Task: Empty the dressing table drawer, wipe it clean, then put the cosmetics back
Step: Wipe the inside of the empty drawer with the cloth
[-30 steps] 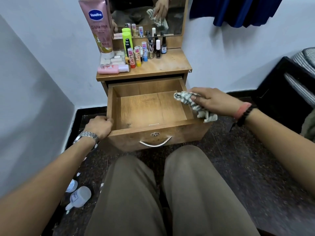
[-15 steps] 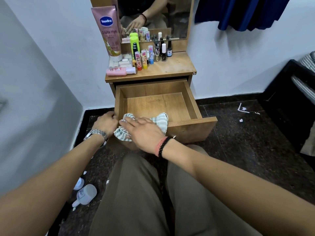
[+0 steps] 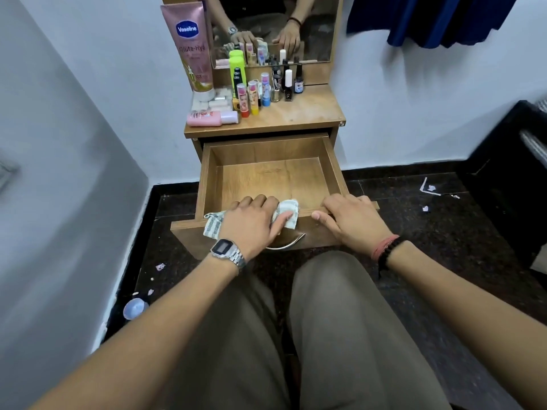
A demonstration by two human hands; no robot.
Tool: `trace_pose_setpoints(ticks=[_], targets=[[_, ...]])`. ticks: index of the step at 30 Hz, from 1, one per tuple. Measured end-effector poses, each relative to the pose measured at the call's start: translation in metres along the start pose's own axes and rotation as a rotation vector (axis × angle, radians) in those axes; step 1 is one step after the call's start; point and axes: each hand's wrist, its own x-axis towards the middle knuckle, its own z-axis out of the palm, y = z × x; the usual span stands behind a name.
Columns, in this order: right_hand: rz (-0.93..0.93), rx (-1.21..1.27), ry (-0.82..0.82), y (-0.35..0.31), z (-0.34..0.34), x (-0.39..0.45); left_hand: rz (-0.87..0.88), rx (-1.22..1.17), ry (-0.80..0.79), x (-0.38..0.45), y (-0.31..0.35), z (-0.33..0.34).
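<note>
Now press cloth point(image 3: 286, 211) flat under left hand point(image 3: 253, 223), gripping it, along drawer point(image 3: 333, 161) front edge at lower centre; steady with right hand point(image 3: 352, 220), curled over rim.

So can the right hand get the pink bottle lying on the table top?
Probably yes. The right hand holds only the drawer's front edge, so it could let go, and the pink bottle lies uncovered at the table's front left corner, though it means reaching across.

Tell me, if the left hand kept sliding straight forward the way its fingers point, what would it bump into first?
Probably nothing at first: the left hand holds the cloth on the drawer's front edge, and the drawer looks empty. It would likely reach the back wall.
</note>
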Motion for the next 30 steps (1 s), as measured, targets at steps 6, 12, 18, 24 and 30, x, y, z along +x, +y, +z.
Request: trace_pose_setpoints(ticks=[6,12,18,24,30], targets=[[-0.013,0.005,0.003,0.0,0.001,0.002,0.021,-0.033,0.091,-0.029,-0.066,0.002],[-0.009,-0.016,0.012,0.0,0.001,0.002,-0.095,-0.097,0.137,-0.018,-0.014,0.005],[-0.006,-0.015,-0.001,-0.001,0.0,0.001,-0.075,-0.24,-0.017,0.019,-0.01,-0.003],[0.0,0.005,-0.017,-0.004,-0.002,0.005,-0.269,-0.451,0.406,0.079,-0.048,-0.038],[0.004,-0.015,-0.036,0.0,-0.001,0.003,0.116,-0.264,-0.273,0.096,-0.027,0.009]])
